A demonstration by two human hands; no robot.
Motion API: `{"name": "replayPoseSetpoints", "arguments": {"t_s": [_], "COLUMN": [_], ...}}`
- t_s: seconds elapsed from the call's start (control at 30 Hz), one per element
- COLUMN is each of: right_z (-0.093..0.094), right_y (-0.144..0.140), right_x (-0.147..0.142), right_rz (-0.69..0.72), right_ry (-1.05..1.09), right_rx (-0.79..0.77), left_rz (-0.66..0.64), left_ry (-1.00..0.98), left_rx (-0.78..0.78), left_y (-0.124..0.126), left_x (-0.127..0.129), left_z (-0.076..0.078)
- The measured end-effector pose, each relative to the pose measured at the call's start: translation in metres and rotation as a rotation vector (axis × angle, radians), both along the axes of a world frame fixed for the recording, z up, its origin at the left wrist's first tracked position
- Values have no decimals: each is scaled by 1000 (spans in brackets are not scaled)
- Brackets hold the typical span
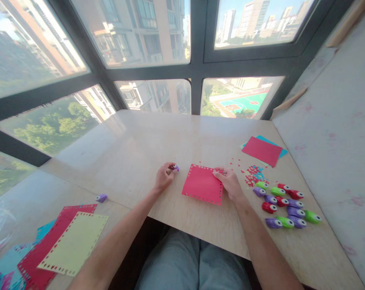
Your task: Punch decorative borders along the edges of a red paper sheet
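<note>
My left hand (165, 177) is closed around a small purple craft punch (176, 167), just left of the red paper. Between thumb and fingers, my right hand (230, 183) grips the upper right part of a red sheet of paper (202, 183). Small punched holes run along the edges of that sheet. Right of my right hand lies a heap of tiny red and blue paper cutouts (256, 176), with a few more scattered toward the sheet. Several purple, green and red craft punches (296, 212) stand grouped beyond the heap.
Uncut red paper (262, 151) lies on blue sheets at the back right. At left are a hole-edged yellow sheet (76, 243), a red sheet (37, 257), blue pieces and a lone purple punch (101, 197). Windows border the table (158, 133); a papered wall (336, 141) stands right.
</note>
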State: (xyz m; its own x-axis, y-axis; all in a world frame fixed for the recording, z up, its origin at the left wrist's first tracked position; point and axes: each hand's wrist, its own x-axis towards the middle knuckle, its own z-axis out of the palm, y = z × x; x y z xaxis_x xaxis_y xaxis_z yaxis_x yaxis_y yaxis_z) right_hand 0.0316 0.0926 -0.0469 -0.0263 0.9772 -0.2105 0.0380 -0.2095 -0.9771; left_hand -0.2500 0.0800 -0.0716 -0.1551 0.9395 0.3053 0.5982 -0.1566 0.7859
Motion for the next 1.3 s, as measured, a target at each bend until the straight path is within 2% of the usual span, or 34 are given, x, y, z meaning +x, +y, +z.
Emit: {"name": "replayPoseSetpoints", "arguments": {"t_s": [0.23, 0.3, 0.83, 1.3], "right_z": [0, -1, -11, -5], "right_y": [0, 1, 5, 4], "right_x": [1, 2, 6, 5], "right_rz": [12, 28, 57, 39], "right_ry": [-24, -31, -110, -10], "right_rx": [23, 23, 84, 28], "left_rz": [-278, -322, -308, -329], "left_ry": [39, 50, 14, 21], "left_rx": [30, 43, -7, 28], "left_y": [-15, -17, -19, -20], "left_x": [13, 15, 16, 18], "left_z": [-1, -2, 0, 0]}}
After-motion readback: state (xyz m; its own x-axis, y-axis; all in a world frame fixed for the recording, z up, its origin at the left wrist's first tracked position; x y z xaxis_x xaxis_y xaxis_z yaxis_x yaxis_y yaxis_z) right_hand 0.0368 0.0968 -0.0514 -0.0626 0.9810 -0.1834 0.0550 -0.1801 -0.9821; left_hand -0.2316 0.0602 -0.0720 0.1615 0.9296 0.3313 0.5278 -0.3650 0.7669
